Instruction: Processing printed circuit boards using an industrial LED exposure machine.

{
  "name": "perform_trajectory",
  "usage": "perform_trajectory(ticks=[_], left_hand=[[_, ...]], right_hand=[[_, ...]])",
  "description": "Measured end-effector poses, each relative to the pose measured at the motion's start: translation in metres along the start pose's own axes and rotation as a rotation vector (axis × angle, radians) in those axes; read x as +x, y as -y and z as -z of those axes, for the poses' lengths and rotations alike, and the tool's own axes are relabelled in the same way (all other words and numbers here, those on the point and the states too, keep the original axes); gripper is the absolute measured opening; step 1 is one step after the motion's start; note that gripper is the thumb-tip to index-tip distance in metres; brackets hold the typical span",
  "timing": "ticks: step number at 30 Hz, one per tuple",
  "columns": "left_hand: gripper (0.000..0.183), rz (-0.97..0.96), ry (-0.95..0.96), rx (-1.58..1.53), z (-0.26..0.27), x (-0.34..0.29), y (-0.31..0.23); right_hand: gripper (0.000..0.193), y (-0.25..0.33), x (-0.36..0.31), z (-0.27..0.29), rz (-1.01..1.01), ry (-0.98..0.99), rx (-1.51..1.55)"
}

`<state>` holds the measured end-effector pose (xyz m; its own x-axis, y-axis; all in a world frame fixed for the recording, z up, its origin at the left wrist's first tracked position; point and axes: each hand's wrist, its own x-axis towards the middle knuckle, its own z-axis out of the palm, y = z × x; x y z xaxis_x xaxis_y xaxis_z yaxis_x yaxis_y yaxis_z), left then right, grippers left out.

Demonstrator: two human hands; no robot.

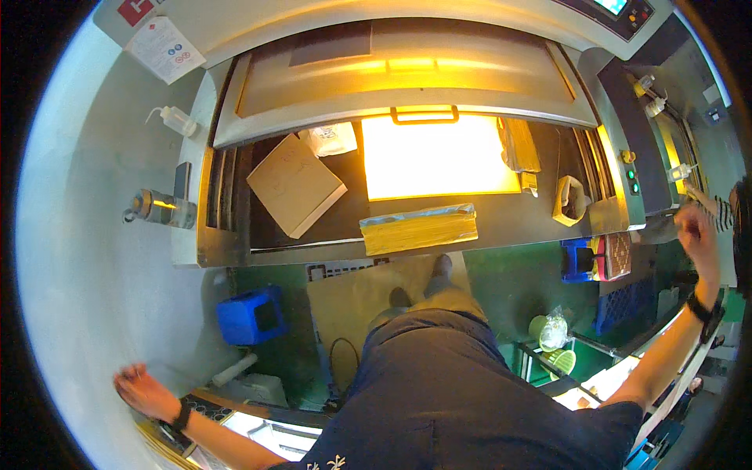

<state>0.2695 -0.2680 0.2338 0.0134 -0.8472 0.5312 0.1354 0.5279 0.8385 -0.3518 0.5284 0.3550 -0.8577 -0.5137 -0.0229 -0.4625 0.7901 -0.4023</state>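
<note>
A: Where are the person's hands?
B: Wide apart; the left hand [146,393] is out near the pale wall [86,235], fingers loosely bent; the right hand [697,233] is raised at the far right, fingers half curled; neither shows anything in its grasp.
A: And the yellow bundle [421,233]?
B: Ahead of the person, along the front edge of the table [540,215], out of both hands' touch; it looks layered, probably fairly light and bendable, perhaps slippery along its silvery strip [415,215].
A: Where would one hold it?
B: Likely at both short ends, supported underneath against sagging; beyond lie a stiffer-looking cardboard box [296,184] and the glowing panel [439,157].
</note>
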Motion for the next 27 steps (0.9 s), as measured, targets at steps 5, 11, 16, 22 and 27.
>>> perform_trajectory(ticks=[5,11,16,22,27], left_hand=[[0.026,-0.037,0.598,-0.385,-0.252,-0.064,-0.012],[0.017,-0.267,0.955,-0.273,-0.430,-0.227,-0.017],[0.028,-0.277,1.425,-0.097,-0.453,-0.297,0.007],[0.035,-0.002,1.251,0.013,-0.385,-0.326,0.058],[0.023,0.786,0.758,-0.303,-0.320,-0.322,0.094]], right_hand=[[0.029,0.148,0.149,-0.092,0.665,0.004,0.293],[0.021,0.210,0.214,-0.244,1.187,-0.325,0.026],[0.021,0.162,0.215,-0.353,0.737,0.018,0.407],[0.023,0.122,0.204,-0.437,0.572,0.367,0.526],[0.021,0.121,0.186,-0.496,0.677,0.309,0.321]])
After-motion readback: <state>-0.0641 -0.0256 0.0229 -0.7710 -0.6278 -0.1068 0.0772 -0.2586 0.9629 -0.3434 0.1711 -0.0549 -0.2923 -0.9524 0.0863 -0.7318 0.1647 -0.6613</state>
